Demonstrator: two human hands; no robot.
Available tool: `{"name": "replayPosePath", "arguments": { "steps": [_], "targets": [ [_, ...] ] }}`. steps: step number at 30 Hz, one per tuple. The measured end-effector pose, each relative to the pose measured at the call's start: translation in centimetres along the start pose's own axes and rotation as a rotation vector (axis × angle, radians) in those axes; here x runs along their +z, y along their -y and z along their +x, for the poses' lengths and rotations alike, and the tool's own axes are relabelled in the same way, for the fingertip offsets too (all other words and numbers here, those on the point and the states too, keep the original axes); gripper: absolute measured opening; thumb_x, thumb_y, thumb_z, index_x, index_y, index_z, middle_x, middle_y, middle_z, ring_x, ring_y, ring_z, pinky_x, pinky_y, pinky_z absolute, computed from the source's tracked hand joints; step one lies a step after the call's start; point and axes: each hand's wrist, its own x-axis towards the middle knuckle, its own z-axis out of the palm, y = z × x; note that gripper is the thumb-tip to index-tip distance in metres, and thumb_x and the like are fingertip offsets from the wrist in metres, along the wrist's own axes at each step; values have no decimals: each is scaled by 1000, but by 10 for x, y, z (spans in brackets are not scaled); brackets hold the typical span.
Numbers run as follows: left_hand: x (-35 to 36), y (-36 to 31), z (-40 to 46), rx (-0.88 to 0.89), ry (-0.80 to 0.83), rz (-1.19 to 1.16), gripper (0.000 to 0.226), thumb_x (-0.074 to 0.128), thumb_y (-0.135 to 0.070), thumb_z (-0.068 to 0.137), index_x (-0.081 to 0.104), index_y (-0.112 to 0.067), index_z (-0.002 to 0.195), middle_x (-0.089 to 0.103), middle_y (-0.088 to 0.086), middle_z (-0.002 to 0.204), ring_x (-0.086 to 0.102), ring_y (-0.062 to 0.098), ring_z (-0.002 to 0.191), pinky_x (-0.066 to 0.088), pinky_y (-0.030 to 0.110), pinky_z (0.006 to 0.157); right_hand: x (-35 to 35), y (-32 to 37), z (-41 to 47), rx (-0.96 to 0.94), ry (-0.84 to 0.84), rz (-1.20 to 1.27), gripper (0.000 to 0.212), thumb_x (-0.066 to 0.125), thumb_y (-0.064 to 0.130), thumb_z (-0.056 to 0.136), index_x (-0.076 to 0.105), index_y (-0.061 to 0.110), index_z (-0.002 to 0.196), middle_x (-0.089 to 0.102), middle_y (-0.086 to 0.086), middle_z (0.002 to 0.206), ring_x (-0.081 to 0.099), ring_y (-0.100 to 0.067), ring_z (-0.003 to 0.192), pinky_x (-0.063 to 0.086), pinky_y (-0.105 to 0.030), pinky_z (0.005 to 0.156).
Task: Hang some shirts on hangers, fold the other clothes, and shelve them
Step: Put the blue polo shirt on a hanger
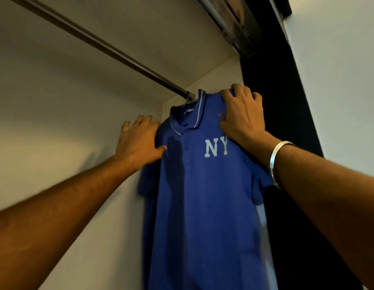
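A blue polo shirt (202, 195) with white "NY" letters hangs from a hanger whose hook (188, 100) sits over the closet rod (110, 49) at its right end. My left hand (138, 141) rests on the shirt's left shoulder, fingers spread and fairly straight, thumb on the front of the fabric. My right hand (240, 116) lies over the right shoulder with its fingers curled over the top edge. The hanger's body is hidden inside the shirt.
White closet walls and ceiling enclose the space; the side wall stands right behind the shirt. A dark door frame (286, 101) runs down the right side, with a sliding-door track (230, 24) overhead. The rod's left stretch is bare.
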Motion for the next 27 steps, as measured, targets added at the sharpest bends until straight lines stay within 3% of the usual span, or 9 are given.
{"name": "replayPosePath", "arguments": {
  "steps": [4, 8, 10, 13, 16, 19, 25, 27],
  "targets": [
    [20, -22, -87, -5, 61, -258, 80, 66, -59, 86, 39, -22, 152, 29, 6, 164, 21, 24, 154, 22, 51, 121, -33, -4, -79, 20, 83, 103, 67, 69, 34, 85, 42, 19, 143, 40, -11, 146, 42, -32, 134, 39, -49, 111],
    [24, -49, -190, -42, 171, -616, 74, 70, -54, 87, 45, -22, 149, 37, 3, 160, 34, 24, 148, 34, 46, 116, -85, 2, -184, 256, 275, 409, 65, 69, 29, 84, 43, 23, 142, 46, -3, 142, 57, -27, 118, 52, -39, 93],
    [19, -69, -244, -112, 225, -800, 67, 71, -50, 88, 49, -22, 145, 45, -1, 154, 46, 25, 138, 44, 43, 107, -118, 2, -244, 358, 305, 404, 66, 71, 26, 84, 44, 23, 144, 49, -1, 141, 58, -23, 118, 48, -30, 92],
    [0, -106, -322, -120, 276, -978, 54, 71, -45, 90, 54, -23, 137, 55, -1, 142, 57, 28, 123, 51, 45, 96, -180, 4, -329, 467, 386, 324, 68, 70, 27, 87, 40, 24, 148, 48, 1, 145, 55, -21, 124, 51, -34, 99],
    [-42, -163, -396, -39, 405, -1162, 47, 69, -44, 92, 58, -21, 132, 61, 3, 129, 60, 30, 112, 51, 45, 87, -271, -1, -411, 609, 423, 243, 67, 70, 33, 89, 41, 24, 148, 47, 1, 147, 51, -16, 128, 47, -26, 102],
    [-112, -234, -474, 78, 520, -1318, 41, 70, -38, 92, 61, -20, 127, 64, 6, 125, 61, 30, 111, 50, 42, 90, -388, -1, -485, 775, 379, 105, 67, 72, 33, 86, 44, 22, 146, 48, 2, 145, 48, -13, 130, 40, -20, 103],
    [-277, -335, -634, 461, 765, -1661, 24, 73, -25, 92, 68, -23, 116, 66, 5, 124, 60, 25, 116, 41, 28, 98, -635, 24, -598, 1027, 266, -205, 65, 71, 26, 88, 42, 21, 145, 47, -1, 144, 50, -18, 128, 46, -30, 102],
    [-342, -352, -694, 598, 872, -1782, 24, 72, -24, 93, 65, -33, 115, 67, 3, 123, 61, 12, 110, 42, 19, 94, -727, 36, -640, 1125, 244, -344, 64, 71, 25, 87, 43, 20, 144, 48, -3, 142, 51, -21, 126, 48, -36, 102]
  ]
}}
